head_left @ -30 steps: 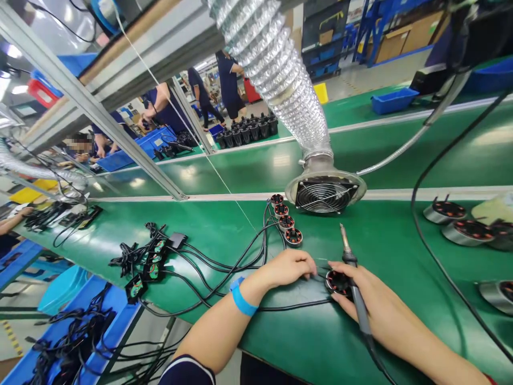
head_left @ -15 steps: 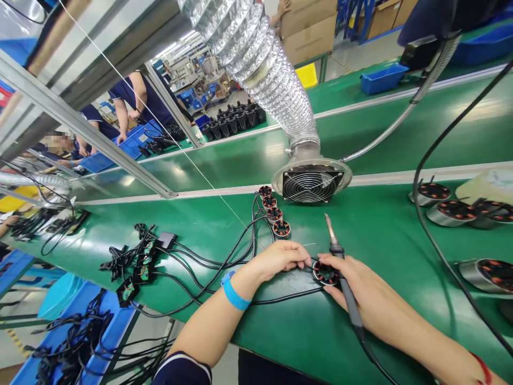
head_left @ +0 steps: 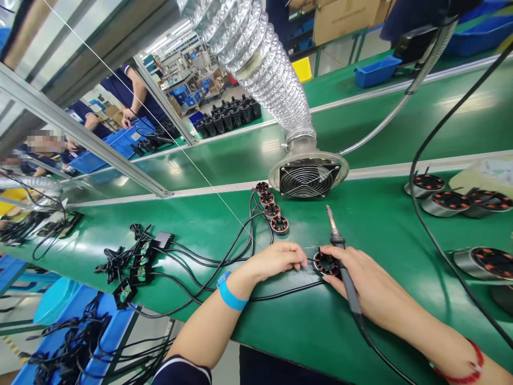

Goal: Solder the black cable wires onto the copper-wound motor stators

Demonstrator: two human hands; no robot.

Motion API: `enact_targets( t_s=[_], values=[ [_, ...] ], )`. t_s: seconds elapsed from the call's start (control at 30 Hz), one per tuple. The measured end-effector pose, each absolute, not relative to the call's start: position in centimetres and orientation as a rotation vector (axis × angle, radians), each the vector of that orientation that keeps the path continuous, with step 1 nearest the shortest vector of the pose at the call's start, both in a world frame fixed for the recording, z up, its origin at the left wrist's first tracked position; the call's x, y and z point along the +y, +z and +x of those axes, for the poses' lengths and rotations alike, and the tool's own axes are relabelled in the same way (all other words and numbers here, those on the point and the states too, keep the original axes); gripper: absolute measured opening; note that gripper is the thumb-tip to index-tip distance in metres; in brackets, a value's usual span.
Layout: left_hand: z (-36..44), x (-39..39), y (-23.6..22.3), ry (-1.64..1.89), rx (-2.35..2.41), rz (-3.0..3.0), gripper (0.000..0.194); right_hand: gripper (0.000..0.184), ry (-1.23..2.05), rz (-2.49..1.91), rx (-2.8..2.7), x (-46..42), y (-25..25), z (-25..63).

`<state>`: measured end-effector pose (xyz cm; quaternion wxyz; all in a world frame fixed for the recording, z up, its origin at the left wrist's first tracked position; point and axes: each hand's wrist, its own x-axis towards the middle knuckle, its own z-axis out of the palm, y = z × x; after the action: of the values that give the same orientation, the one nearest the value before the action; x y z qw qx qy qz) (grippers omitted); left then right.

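Observation:
My right hand is closed round a soldering iron, its tip pointing up and away from me. The same thumb and fingers grip a small ring-shaped motor stator with dark windings, low over the bench. Just left of it, my left hand is closed in a pinch. A thin solder wire slants down from the upper left to this hand, and a short end shows beyond the fingers. A black cable runs left from the stator. Beyond my left hand, several finished-looking stators stand in a row.
A fan hood on a foil duct stands ahead. Cabled circuit boards lie left, above a blue bin of cables. Larger metal stators and a hanging black cord are right. Other people work behind the frame.
The view has shifted slightly. My left fingertips have drawn a little away from the stator. My right hand keeps the iron and stator, with the iron's tip still pointing away.

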<state>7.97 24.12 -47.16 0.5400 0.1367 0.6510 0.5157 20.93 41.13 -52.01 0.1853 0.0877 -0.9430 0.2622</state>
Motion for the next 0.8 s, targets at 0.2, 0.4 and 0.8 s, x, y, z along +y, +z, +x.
enact_targets(
  t_s=[0.2, 0.4, 0.8],
  values=[
    [8.4, 24.9, -48.1, 1.331, 1.411, 0.3, 0.028, 0.027, 0.678, 0.282, -2.614, 41.0, -52.0, 20.7],
    [9.0, 24.8, -47.4, 1.269, 1.508, 0.291, 0.032, 0.028, 0.581, 0.249, -2.586, 41.3, -51.9, 20.5],
    [10.1, 24.6, -48.1, 1.106, 1.732, 0.61, 0.016, 0.034, 0.656, 0.199, -2.639, 43.3, -52.3, 20.5]
  ],
)
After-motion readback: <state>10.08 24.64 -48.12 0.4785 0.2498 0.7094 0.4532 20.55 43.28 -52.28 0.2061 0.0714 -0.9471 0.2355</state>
